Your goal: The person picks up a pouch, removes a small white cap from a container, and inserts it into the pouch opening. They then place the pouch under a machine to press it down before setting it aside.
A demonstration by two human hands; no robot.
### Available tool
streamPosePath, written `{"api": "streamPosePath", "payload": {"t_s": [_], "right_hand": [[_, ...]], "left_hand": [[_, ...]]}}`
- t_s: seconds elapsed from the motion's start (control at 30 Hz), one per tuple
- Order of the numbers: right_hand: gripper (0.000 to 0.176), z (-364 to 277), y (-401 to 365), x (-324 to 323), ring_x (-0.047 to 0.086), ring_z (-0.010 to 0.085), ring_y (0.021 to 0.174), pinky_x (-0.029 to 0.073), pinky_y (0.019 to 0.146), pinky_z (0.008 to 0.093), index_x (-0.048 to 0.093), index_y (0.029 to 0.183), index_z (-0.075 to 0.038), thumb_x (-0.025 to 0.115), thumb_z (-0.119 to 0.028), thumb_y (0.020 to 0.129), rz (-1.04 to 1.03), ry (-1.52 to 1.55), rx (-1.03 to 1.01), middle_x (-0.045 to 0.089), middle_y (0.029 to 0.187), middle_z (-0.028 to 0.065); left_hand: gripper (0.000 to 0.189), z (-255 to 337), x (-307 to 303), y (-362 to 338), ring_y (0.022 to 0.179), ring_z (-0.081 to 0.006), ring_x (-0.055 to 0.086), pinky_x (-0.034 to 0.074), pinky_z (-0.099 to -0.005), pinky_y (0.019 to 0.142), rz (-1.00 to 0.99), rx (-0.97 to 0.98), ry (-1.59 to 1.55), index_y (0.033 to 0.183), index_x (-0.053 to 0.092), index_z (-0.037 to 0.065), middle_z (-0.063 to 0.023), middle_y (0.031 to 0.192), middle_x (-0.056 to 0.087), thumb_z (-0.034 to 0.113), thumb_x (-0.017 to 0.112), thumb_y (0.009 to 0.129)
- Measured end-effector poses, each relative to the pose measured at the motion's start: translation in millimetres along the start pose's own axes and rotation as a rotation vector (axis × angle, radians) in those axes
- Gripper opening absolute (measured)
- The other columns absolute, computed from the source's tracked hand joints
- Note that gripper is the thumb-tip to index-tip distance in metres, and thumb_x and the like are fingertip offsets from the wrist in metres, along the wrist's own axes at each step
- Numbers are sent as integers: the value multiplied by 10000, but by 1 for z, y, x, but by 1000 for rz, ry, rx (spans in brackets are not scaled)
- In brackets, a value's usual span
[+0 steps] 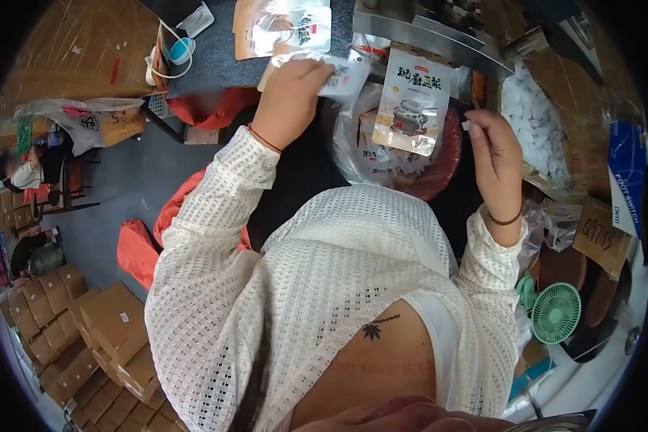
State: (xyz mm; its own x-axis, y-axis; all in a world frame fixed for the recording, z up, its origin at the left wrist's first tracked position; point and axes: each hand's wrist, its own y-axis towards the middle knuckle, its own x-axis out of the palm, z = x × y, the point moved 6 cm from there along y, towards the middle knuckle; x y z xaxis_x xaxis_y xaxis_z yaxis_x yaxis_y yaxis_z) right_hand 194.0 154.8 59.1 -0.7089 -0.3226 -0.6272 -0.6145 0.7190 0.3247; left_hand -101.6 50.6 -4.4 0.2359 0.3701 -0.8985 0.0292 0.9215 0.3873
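Note:
My left hand (291, 101) is closed on a shiny printed pouch (345, 78), which is smeared by motion. Just beyond it lies a stack of similar pouches (295, 25) on the dark table. A soy milk pouch (412, 101) hangs upright at the front of a metal machine (432, 32), between my two hands and touched by neither. Under it, a red tub (448, 162) lined with clear plastic holds several pouches. To the right of the pouch, my right hand (495, 155) pinches a small white packet (467, 125) between thumb and fingertips.
Many small white packets (529, 119) fill an open bag at the right. A green fan (556, 313) and a blue-and-white foot switch box (625, 180) stand farther right. Cardboard boxes (119, 324) are stacked at lower left. Two other people sit at the far left.

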Motion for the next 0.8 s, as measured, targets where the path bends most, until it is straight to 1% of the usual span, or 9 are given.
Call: {"api": "streamPosePath", "payload": {"t_s": [0.1, 0.2, 0.23, 0.3, 0.4, 0.53, 0.57, 0.67, 0.8], "right_hand": [[116, -20, 11, 19, 657, 329, 850, 508, 797, 380, 696, 1041, 7, 653, -68, 964, -65, 3, -153, 703, 948, 151], [123, -31, 17, 26, 660, 255, 786, 501, 728, 342, 722, 1052, -5, 678, -74, 961, -78, 90, -183, 722, 930, 117], [131, -31, 17, 25, 658, 233, 769, 499, 710, 332, 730, 1064, -10, 692, -78, 958, -32, 157, -128, 729, 934, 111], [172, -21, 19, 23, 643, 164, 717, 487, 655, 296, 751, 1094, -16, 742, -90, 939, 82, 301, -21, 747, 944, 94], [181, -27, 28, 23, 638, 169, 712, 489, 660, 298, 752, 1080, -5, 763, -90, 921, 101, 201, -58, 744, 924, 95], [172, -22, 23, 10, 688, 264, 866, 517, 760, 339, 739, 1102, -5, 644, -107, 1001, 8, -60, -123, 738, 982, 136], [209, -19, 20, 12, 683, 342, 986, 520, 864, 385, 716, 1112, 12, 573, -118, 1033, -109, 48, 46, 722, 1048, 185], [232, -11, 16, -7, 666, 382, 1055, 507, 947, 415, 684, 1160, 22, 568, -137, 1037, 17, -6, -62, 697, 1127, 219], [396, 43, 9, -56, 615, 468, 1133, 492, 988, 495, 589, 1331, -10, 640, -159, 967, 114, -672, -46, 658, 1192, 256]], "left_hand": [[265, -9, 16, -6, 918, -167, 715, 568, -342, 823, -68, -454, -810, 1195, 717, 8, -91, 994, 737, 121, 734, 956], [203, 29, 22, -2, 781, -76, 664, 545, -277, 716, -232, -533, -1006, 1084, 752, -12, -61, 897, 732, 140, 764, 950], [202, 41, 10, 7, 723, -83, 642, 516, -260, 665, -173, -362, -812, 998, 768, -24, -55, 854, 731, 159, 799, 918], [211, 60, 12, 10, 732, -78, 641, 506, -252, 663, -216, -366, -886, 982, 770, -27, -45, 818, 725, 167, 812, 908], [220, 82, 27, 12, 746, -76, 647, 510, -245, 671, -307, -440, -1095, 981, 772, -33, -33, 842, 734, 179, 798, 929], [272, 114, 36, 10, 842, -87, 697, 574, -245, 764, -473, -540, -1560, 1141, 737, -43, -51, 973, 767, 185, 728, 993], [297, 118, 48, 6, 921, -110, 710, 584, -269, 840, -573, -559, -1530, 1214, 710, -39, -84, 1064, 768, 167, 713, 999], [297, 127, 62, 4, 988, -124, 704, 575, -291, 894, -692, -530, -1635, 1229, 703, -44, -103, 1139, 755, 146, 701, 1000], [329, 89, 71, 33, 1034, -185, 727, 582, -321, 923, -459, -489, -1705, 1243, 668, -96, -160, 1187, 744, 88, 697, 972]]}}
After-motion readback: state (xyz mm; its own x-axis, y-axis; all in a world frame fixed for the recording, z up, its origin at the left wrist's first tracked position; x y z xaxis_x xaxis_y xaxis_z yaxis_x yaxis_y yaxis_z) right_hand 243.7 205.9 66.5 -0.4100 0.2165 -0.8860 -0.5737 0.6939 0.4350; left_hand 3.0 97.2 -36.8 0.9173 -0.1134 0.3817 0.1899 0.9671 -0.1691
